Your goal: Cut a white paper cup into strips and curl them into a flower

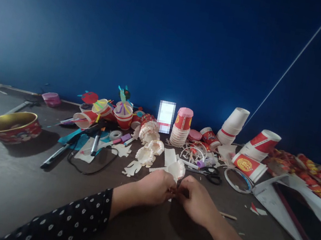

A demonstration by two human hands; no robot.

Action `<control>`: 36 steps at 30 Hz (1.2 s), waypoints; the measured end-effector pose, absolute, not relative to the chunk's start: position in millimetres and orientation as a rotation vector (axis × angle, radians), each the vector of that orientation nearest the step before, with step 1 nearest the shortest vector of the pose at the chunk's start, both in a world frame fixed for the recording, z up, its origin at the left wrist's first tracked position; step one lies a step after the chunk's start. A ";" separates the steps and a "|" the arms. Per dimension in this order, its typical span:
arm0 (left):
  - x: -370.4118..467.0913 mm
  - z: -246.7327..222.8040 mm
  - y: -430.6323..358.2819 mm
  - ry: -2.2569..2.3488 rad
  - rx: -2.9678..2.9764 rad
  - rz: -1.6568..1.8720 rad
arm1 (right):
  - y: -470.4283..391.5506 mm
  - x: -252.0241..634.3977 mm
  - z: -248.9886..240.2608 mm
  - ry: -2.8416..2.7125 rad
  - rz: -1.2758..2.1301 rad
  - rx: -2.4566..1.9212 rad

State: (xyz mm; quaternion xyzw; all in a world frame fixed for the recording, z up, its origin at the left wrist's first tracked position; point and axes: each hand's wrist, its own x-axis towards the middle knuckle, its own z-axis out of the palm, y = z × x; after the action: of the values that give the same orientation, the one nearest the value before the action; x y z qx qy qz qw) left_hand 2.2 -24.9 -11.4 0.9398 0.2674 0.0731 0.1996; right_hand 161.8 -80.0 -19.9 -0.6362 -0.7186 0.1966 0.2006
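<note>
My left hand (pixel 155 187) is closed at the centre of the dark table, its fingertips curled inward. Close against it on the right, my right hand (pixel 195 196) has its thumb and fingers pinched together. Whatever lies between the fingertips is too small and hidden to name. Just beyond both hands is a white cut paper piece (pixel 179 169) with a scalloped edge, partly covered by my left hand. More scalloped white paper pieces (pixel 145 154) run back from there in a chain.
Black scissors (pixel 214 176) lie behind my right hand. A phone (pixel 302 215) rests at the right, a gold-lined bowl (pixel 13 127) at the left. Stacked paper cups (pixel 181 128), markers (pixel 95 144) and a white tape ring (pixel 238 180) stand or lie along the back.
</note>
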 end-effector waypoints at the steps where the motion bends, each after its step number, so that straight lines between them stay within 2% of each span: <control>1: 2.6 -10.7 -24.8 0.735 2.652 0.194 | -80.1 162.0 -20.5 -2.009 0.544 -1.777; 9: 4.3 -6.8 -27.9 0.713 2.679 0.124 | -81.9 163.6 -18.5 -2.011 0.553 -1.748; 16: 4.4 -12.8 -27.4 0.727 2.648 0.176 | -81.3 172.2 -10.8 -2.068 0.679 -1.513; 29: 6.7 -13.2 -30.2 0.879 2.608 0.126 | -86.3 165.1 -9.3 -2.187 0.555 -1.545; 36: 1.7 -2.9 -25.7 0.689 2.748 0.209 | -85.5 163.4 -9.2 -2.169 0.615 -1.507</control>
State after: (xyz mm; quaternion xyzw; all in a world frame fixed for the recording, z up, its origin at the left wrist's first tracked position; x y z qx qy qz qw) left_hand 1.7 -25.7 -2.9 0.9564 0.2399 0.0726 0.1500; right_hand 163.4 -85.5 -9.2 -0.5430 -0.7815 0.2215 0.2130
